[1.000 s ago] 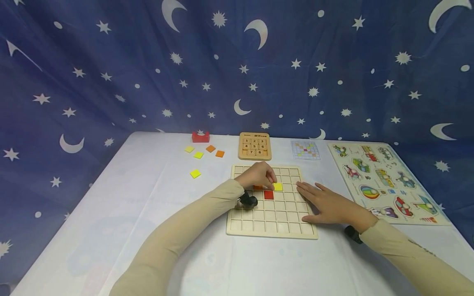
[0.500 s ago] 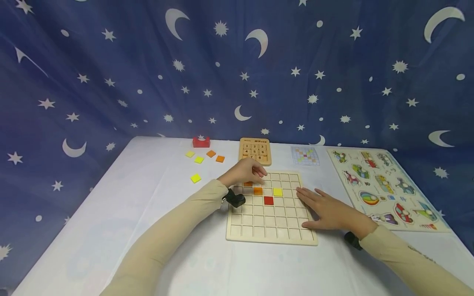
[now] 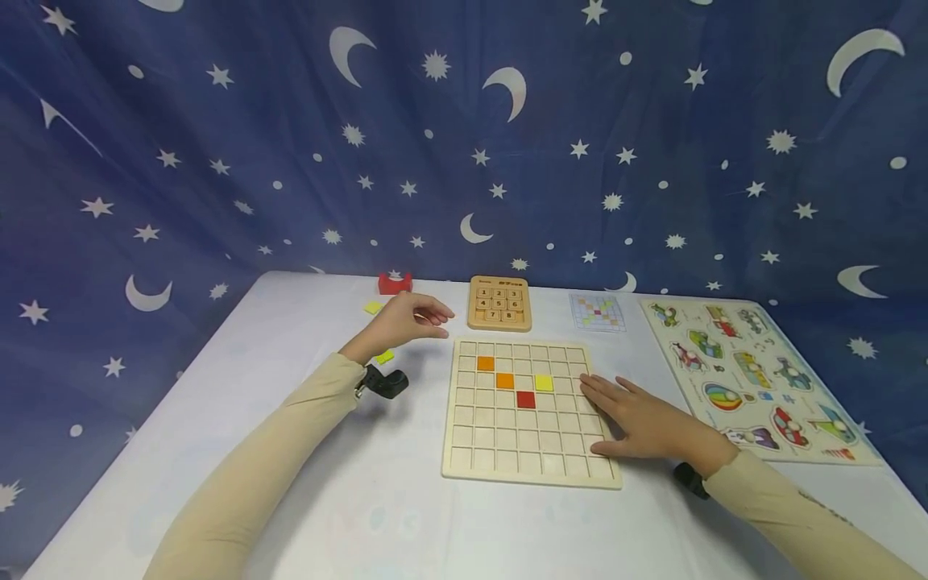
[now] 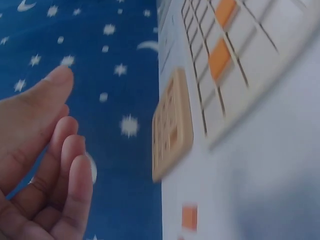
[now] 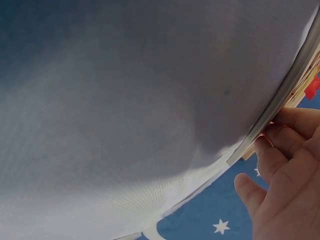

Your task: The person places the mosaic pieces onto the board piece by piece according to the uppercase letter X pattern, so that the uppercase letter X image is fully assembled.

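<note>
My left hand (image 3: 402, 322) hovers left of the wooden grid board (image 3: 540, 465), fingers loosely bent with a gap to the thumb and nothing between them. It partly covers two loose yellow tiles (image 3: 373, 308) and hides others in the head view. Below it, the left wrist view catches a loose orange tile (image 4: 189, 217). On the board lie two orange tiles (image 3: 504, 381) in a diagonal, a red tile (image 3: 525, 399) and a yellow tile (image 3: 544, 383). My right hand (image 3: 645, 415) rests on the board's right edge, fingers extended.
Behind the board sits a wooden number puzzle (image 3: 499, 304), with a printed pattern card (image 3: 598, 312) to its right. A red holder (image 3: 395, 283) stands at the table's back edge. At the right lies a large picture puzzle board (image 3: 732, 348).
My left hand has left the board and moved left over the loose tiles, uncovering the orange tiles on the grid. The right hand stays at the board's edge. The head view has tilted up slightly.
</note>
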The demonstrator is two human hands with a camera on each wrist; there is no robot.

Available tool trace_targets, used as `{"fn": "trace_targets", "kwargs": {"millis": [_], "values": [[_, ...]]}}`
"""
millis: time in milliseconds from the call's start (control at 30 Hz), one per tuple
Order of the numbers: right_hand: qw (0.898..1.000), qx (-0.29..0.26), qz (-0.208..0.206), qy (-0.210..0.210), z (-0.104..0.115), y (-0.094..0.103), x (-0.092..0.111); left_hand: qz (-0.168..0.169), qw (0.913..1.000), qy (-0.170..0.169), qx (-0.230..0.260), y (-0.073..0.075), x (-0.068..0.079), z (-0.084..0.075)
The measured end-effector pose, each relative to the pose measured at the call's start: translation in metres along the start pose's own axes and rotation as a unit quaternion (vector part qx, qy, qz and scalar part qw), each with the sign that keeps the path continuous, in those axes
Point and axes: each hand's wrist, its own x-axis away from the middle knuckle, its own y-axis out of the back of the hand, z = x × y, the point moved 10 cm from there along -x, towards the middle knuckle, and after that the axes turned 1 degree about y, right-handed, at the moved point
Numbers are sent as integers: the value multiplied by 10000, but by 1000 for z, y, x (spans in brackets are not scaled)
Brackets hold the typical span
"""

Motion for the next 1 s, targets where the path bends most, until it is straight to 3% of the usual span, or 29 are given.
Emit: {"fn": "trace_targets", "kwargs": {"millis": [133,300,467,800,1000], "values": [[10000,-14,22,-9,1,-1,0,-276,9993,230,-110,24,16,18],[10000,68,-10,-18,1,0,1,-298,9978,512,-306,36,33,41],[9999,99,-58,36,3,0,0,-246,9959,759,-427,40,44,62],[9999,91,-102,98,3,1,0,-56,9926,1053,-609,38,48,91],[9998,146,-83,119,3,2,0,223,9927,943,-718,32,49,98]]}}
